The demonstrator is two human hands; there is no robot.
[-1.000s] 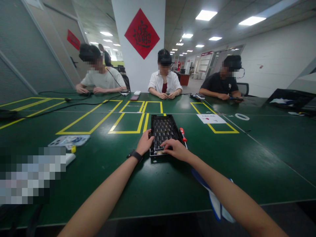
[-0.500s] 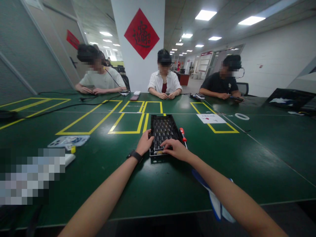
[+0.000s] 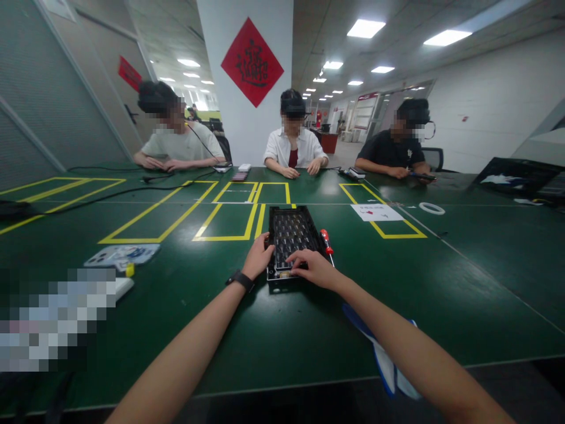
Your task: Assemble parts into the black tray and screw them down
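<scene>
A black screwdriver bit case (image 3: 293, 231) lies open-faced on the green table in front of me, filled with rows of small metallic bits. My left hand (image 3: 259, 257) grips its left side near the front corner, thumb over the edge. At the case's near end, my right hand (image 3: 311, 268) has its fingers bent together over the front strip, beside a small yellowish patch. Whatever is between those fingertips is too small to make out. Just right of the case rests a screwdriver (image 3: 326, 241) with a red handle, its shaft pointing toward me.
A phone (image 3: 123, 255) lies to the left, with a blurred white object nearer me. Blue-and-white items (image 3: 384, 353) sit under my right forearm. A paper sheet (image 3: 378, 212) and a tape roll (image 3: 432, 208) are at right. Three people sit across the table (image 3: 185, 330).
My hands and the case keep nearly the same position. Across the table, the middle person's hands have moved apart.
</scene>
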